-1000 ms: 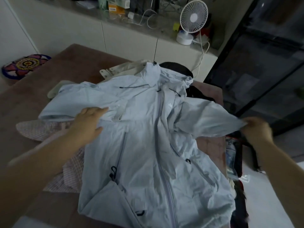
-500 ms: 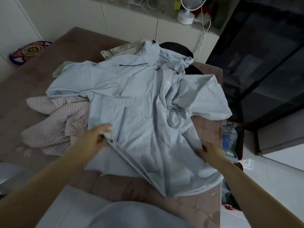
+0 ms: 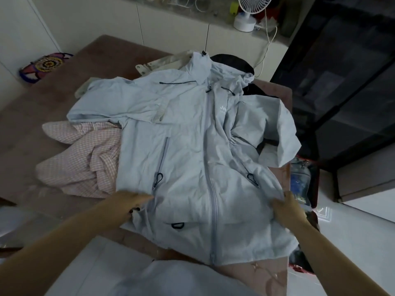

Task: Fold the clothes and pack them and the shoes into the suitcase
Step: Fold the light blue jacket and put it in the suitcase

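the left hand (image 3: 130,201) pinches the side edge of a pale blue hooded jacket (image 3: 188,146), just below the loop pull of its left pocket zip; one digit lies straight on the cloth and the dark-nailed fingers curl under the edge. the right hand (image 3: 288,208) grips the jacket's opposite side edge, thumb on top and fingers bunched into the fabric, level with the left hand. the jacket lies between the two hands, front up and zipped, its hem nearest the person and its hood farthest away. one sleeve is stretched out to the left, the other is crumpled and folded back at the right.

the jacket lies on a brown padded surface (image 3: 106,60). a pink checked shirt (image 3: 85,159) lies rumpled on the jacket's left, partly under it. past the jacket's collar a cream garment (image 3: 168,63) shows, and beside that, behind the hood, a black garment (image 3: 230,63). off the jacket's right side, below the surface's edge, stands a dark case with red trim (image 3: 314,184) holding a clear pouch (image 3: 299,178); whether it is the suitcase is unclear. well beyond the hood a white fan (image 3: 250,9) stands on a ledge. far to the jacket's left lies a round patterned cushion (image 3: 46,65).
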Demonstrator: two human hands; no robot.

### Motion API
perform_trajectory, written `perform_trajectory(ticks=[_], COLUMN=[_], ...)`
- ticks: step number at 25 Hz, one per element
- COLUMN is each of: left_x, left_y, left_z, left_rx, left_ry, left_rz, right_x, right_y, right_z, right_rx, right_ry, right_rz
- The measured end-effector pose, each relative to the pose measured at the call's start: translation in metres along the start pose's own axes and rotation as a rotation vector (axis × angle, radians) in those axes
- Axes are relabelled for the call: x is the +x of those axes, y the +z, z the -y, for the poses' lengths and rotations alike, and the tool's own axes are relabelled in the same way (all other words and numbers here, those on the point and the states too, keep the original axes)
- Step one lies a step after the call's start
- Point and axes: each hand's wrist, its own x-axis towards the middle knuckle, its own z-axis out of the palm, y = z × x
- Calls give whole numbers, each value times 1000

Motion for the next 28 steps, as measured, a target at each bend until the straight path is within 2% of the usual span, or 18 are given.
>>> perform_trajectory(ticks=[4, 6, 8, 11, 13, 15, 18, 21, 23, 25, 26, 28], left_x=[1, 1, -1, 9, 26, 51, 100, 137, 144, 135, 129, 116], left_y=[20, 24, 21, -16, -55, -83, -114, -132, -135, -141, -146, -158], left_z=[-1, 2, -5, -22, -39, -56, -108, -166, -169, -143, -124, -79], left_rx=[232, 241, 207, 36, -244, -330, -518, -905, -1027, -940, -886, -837], left_ry=[40, 35, -42, -194, -301, -281, -99, -113, -200, -298, -355, -496], left_rz=[-116, -101, 50, 172, 212, 53, -191, -301, -473, -657, -694, -684], right_x=[38, 65, 84, 92, 88, 75, 30, -32, -52, -43, -26, 21], right_y=[-14, -19, -17, -33, -67, -110, -145, -105, -65, -52, -56, -71], right_z=[27, 49, 62, 73, 89, 120, 182, 240, 260, 265, 263, 254], right_rx=[48, 204, 250, 349, 289, 241, 110, -3, 219, 463, 504, 385], right_ry=[-118, 39, 222, 172, 52, -102, -320, -512, -578, -538, -550, -580], right_rz=[-231, -240, -204, -217, -322, -331, -181, 60, 310, 489, 449, 169])
